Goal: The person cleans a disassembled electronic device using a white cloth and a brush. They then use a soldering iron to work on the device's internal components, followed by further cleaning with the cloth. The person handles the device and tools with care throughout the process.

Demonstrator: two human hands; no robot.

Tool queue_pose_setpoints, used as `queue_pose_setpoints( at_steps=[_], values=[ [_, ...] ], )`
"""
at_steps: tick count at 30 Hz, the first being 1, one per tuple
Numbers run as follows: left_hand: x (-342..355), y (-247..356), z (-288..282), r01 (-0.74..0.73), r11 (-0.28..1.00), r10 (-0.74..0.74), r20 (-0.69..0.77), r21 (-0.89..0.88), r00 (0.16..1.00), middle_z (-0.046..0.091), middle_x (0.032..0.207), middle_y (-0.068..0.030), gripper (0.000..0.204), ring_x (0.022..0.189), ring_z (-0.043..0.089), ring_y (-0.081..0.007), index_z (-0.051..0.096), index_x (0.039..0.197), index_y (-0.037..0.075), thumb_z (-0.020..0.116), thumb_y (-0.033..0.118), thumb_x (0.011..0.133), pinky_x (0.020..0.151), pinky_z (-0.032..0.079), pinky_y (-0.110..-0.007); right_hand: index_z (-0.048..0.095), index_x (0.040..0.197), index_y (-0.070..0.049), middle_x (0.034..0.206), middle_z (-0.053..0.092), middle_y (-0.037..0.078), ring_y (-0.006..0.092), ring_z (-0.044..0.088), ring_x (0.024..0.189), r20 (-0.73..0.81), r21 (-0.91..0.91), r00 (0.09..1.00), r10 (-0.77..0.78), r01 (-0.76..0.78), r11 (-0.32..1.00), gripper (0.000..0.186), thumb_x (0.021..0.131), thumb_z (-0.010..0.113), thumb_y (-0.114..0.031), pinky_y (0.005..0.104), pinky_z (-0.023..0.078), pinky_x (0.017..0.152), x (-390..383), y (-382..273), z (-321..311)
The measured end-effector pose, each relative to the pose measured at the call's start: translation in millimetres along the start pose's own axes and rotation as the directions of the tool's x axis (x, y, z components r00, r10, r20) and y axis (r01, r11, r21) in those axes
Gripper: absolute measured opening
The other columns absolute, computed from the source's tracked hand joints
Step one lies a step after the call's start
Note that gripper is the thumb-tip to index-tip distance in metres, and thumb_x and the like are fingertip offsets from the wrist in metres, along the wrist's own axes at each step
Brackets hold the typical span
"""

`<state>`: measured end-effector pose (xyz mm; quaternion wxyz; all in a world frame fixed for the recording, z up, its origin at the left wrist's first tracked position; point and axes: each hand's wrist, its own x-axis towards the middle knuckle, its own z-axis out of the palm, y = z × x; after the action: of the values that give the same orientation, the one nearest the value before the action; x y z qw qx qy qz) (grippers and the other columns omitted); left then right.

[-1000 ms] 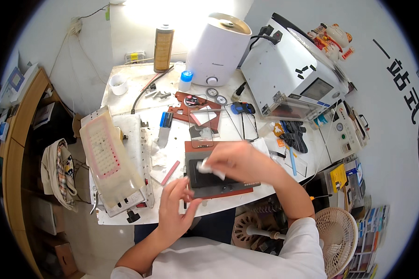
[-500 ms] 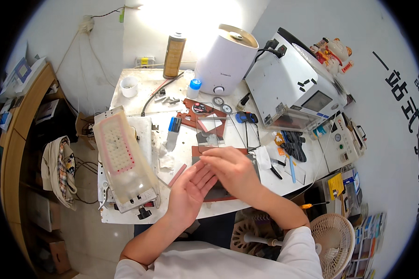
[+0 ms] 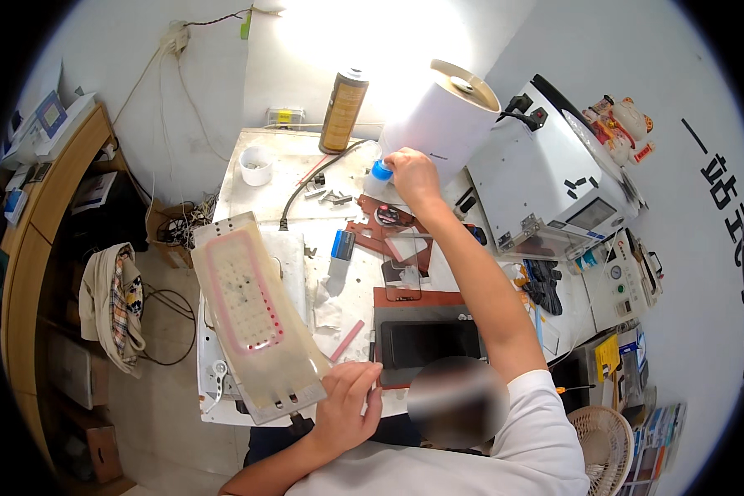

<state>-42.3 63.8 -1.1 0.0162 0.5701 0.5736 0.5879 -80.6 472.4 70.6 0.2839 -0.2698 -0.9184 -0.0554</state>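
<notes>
My right hand point(image 3: 415, 175) reaches to the back of the table, its fingertips closed on the blue cap of a small bottle point(image 3: 380, 172). The bottle's lower part is pale and stands by the white humidifier-like appliance. Near the front edge, my left hand point(image 3: 349, 403) has its fingers loosely bent and the thumb apart, with nothing seen in it. Just right of that hand is a reddish-brown mat point(image 3: 397, 296) with a dark middle. A black phone-shaped panel point(image 3: 426, 342) lies flat on it, partly hidden by a blurred round patch. A pink strip point(image 3: 347, 340) lies beside the mat.
A machine with a yellowish perforated plate point(image 3: 252, 298) stands at the left. Behind are a tall spray can point(image 3: 344, 112), a white cup point(image 3: 255, 167) and the white appliance point(image 3: 442, 124). A boxy white machine point(image 3: 546, 169) is at the right; clear glass panels point(image 3: 403, 279) lie mid-table.
My two hands have parted from over the mat. The right went forward to the blue-capped bottle; the left drew back to the front edge. The black panel is uncovered, and the view has shifted.
</notes>
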Motion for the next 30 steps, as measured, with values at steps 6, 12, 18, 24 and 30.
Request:
queue_pose_setpoints(
  at_steps=[6, 12, 18, 24, 30],
  values=[
    [-1, 0, 2, -0.004, 1.000, 0.005, 0.030, -0.013, 1.000, 0.068, 0.126, -0.0163, 0.059, 0.113, 0.063, -0.0363, 0.056, 0.136, 0.000, 0.072, -0.005, 0.080, 0.102, 0.050, -0.049, 0.084, 0.098, -0.010, 0.103, 0.075, 0.010, 0.0310, 0.071, 0.102, 0.032, 0.100, 0.999, 0.018, -0.021, 0.995, 0.022, 0.085, 0.069, 0.000, 0.0422, 0.058, 0.092, -4, 11, 10],
    [-4, 0, 2, -0.004, 1.000, 0.003, 0.028, 0.022, 1.000, 0.069, 0.125, -0.0163, 0.059, 0.113, 0.064, -0.0364, 0.055, 0.136, -0.001, 0.072, -0.006, 0.080, 0.102, 0.051, -0.049, 0.082, 0.103, -0.004, 0.104, 0.074, 0.013, 0.0339, 0.072, 0.095, -0.029, 0.070, 0.990, -0.139, 0.141, 0.988, 0.019, 0.090, 0.069, 0.003, 0.0418, 0.058, 0.087, -9, 15, 10],
    [-1, -2, 3, -0.039, 0.997, 0.037, 0.042, 0.064, 0.998, 0.068, 0.125, -0.0174, 0.057, 0.114, 0.064, -0.0376, 0.055, 0.136, -0.002, 0.072, -0.005, 0.082, 0.101, 0.049, -0.049, 0.082, 0.101, -0.005, 0.104, 0.076, 0.011, 0.0327, 0.072, 0.097, -0.082, 0.127, 0.992, -0.095, 0.104, 0.986, 0.024, 0.085, 0.067, 0.004, 0.0408, 0.058, 0.089, -4, 12, -6],
    [-5, -1, 3, -0.015, 0.995, 0.011, 0.046, 0.101, 0.999, 0.066, 0.129, -0.0183, 0.055, 0.118, 0.062, -0.0390, 0.057, 0.136, -0.001, 0.072, -0.004, 0.083, 0.105, 0.047, -0.050, 0.081, 0.112, -0.004, 0.100, 0.077, 0.009, 0.0212, 0.069, 0.086, 0.168, 0.625, 0.944, 0.284, -0.325, 0.709, 0.021, 0.098, 0.066, -0.003, 0.0308, 0.052, 0.076, -81, 3, -98],
    [-6, -2, 5, -0.051, 0.993, 0.042, 0.084, 0.109, 0.996, 0.069, 0.126, -0.0176, 0.055, 0.116, 0.063, -0.0387, 0.056, 0.136, -0.002, 0.070, -0.004, 0.083, 0.106, 0.046, -0.051, 0.079, 0.115, -0.006, 0.112, 0.074, 0.011, 0.0249, 0.071, 0.099, 0.138, 0.372, 0.965, 0.225, -0.261, 0.891, 0.029, 0.092, 0.069, 0.007, 0.0323, 0.055, 0.082, -256, -43, -198]
  ],
)
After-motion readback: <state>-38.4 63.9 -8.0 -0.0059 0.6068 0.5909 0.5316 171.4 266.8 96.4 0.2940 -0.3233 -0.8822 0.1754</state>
